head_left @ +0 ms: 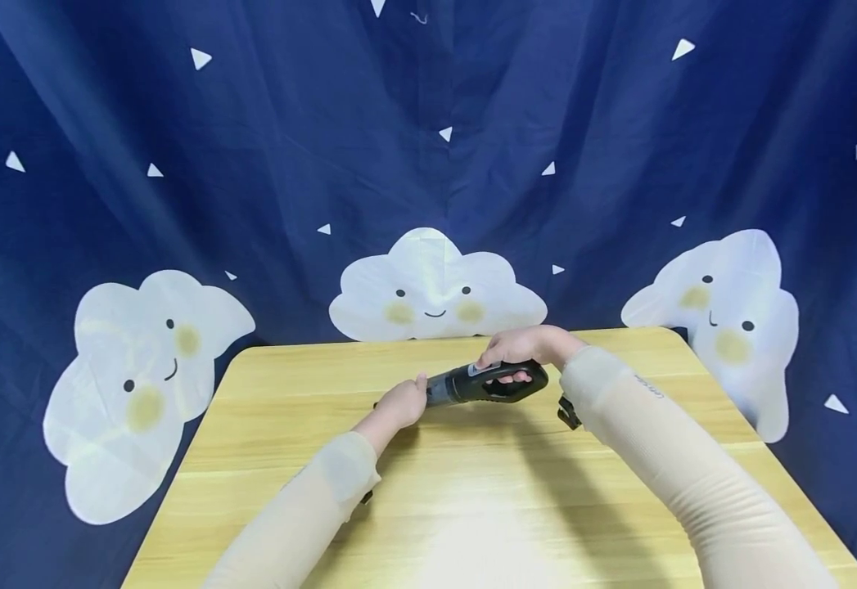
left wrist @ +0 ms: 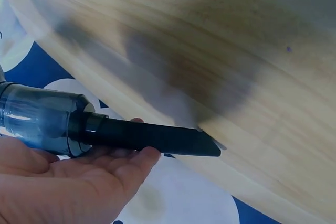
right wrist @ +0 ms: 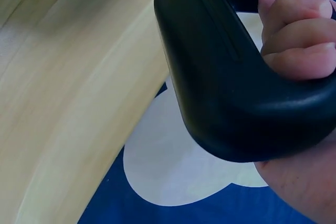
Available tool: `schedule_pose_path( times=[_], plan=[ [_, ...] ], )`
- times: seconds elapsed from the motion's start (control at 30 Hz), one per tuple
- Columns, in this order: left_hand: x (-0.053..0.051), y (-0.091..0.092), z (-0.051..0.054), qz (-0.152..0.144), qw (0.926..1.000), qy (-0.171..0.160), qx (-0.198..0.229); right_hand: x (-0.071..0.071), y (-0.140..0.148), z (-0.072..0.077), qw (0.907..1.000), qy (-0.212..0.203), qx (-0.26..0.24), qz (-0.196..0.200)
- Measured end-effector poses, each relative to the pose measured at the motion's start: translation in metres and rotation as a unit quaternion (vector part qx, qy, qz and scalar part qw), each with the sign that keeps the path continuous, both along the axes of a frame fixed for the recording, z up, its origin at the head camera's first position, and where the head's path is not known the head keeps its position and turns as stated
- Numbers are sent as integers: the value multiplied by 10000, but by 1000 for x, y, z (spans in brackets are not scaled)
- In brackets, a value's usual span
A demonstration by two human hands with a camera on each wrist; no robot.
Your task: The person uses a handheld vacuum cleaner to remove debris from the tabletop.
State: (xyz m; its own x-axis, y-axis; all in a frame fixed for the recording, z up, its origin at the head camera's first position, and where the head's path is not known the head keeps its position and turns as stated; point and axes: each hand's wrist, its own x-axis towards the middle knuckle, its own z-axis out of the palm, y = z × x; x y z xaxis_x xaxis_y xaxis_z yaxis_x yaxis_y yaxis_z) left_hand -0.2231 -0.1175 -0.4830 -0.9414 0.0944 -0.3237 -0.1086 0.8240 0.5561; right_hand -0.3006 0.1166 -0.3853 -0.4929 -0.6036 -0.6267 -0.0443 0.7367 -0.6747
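Observation:
A black handheld vacuum cleaner [head_left: 462,384] is held level above the far part of the table, its handle to the right. My right hand [head_left: 520,347] grips that handle [right wrist: 210,77] from above, and in the right wrist view the fingers [right wrist: 302,35] curl through its loop. Around the front end is my left hand [head_left: 402,403], its thumb on top. The left wrist view shows the smoky clear dust cup [left wrist: 39,116] and a slim black crevice nozzle [left wrist: 152,137] with a slanted tip. Left fingers [left wrist: 137,167] curl under the nozzle and touch it.
The wooden table [head_left: 266,474] has rounded far corners and carries shadows of the arms and vacuum. Behind it hangs a dark blue curtain [head_left: 288,123] with white clouds and triangles. A small black device [head_left: 568,413] sits at the right wrist.

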Motion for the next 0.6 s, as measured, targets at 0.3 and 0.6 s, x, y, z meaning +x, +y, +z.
schedule_pose_path(
  times=[0.3,0.6],
  plan=[
    [-2,-1,-14,37,9981,473,387,2,7,-12,9994,256,-180,-170],
    [0,-11,-29,-534,9954,705,365,4,22,-40,9963,476,-479,-527]
  ],
)
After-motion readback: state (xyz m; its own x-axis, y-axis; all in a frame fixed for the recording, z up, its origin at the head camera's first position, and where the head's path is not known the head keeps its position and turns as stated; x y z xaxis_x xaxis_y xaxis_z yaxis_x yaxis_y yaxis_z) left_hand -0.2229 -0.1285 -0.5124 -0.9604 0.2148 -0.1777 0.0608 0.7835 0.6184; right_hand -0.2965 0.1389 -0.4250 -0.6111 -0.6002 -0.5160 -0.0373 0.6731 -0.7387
